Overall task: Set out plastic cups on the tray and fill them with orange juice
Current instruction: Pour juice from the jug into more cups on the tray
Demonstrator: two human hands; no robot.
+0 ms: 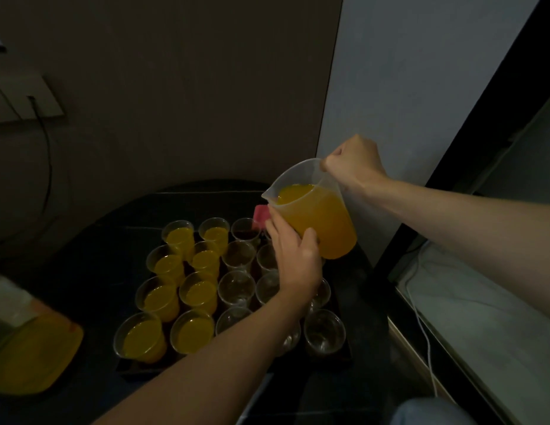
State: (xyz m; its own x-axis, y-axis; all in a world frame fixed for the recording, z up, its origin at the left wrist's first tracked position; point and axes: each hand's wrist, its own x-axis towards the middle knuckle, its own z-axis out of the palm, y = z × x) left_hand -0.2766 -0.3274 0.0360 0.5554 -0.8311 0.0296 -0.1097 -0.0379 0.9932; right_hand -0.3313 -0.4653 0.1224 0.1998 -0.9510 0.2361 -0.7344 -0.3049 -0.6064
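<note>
Clear plastic jug (313, 216), approx. half full of orange juice (321, 223), is held in the air over the far-right part of the tray (129, 366), tilted w/ spout pointing left and the juice lying up toward the spout side. R hand (355, 162) is fisted round the handle at the jug's upper rear, knuckles up. L hand (295, 259) cups the jug's lower wall from the near side, fingers wrapped on the left face, thumb on the near face, so both hands grip it. Below, the dark tray sits on a dark round table (92, 256) and carries clear cups in rows: filled cups (192, 329), eight of them, make up the two left columns, juice nearly to the brim; empty cups (237, 286) fill the right columns, some hidden under the L forearm, so exact no. can't be told. A small pink item (261, 213) shows just behind the spout, partly covered; can't tell what it is. Near-left on the table lies a yellow flat item (37, 363), blurred. Wall socket panel (22, 102) w/ a dark cable plugged in sits upper left. White cable (421, 317) trails along the pale surface at right.
</note>
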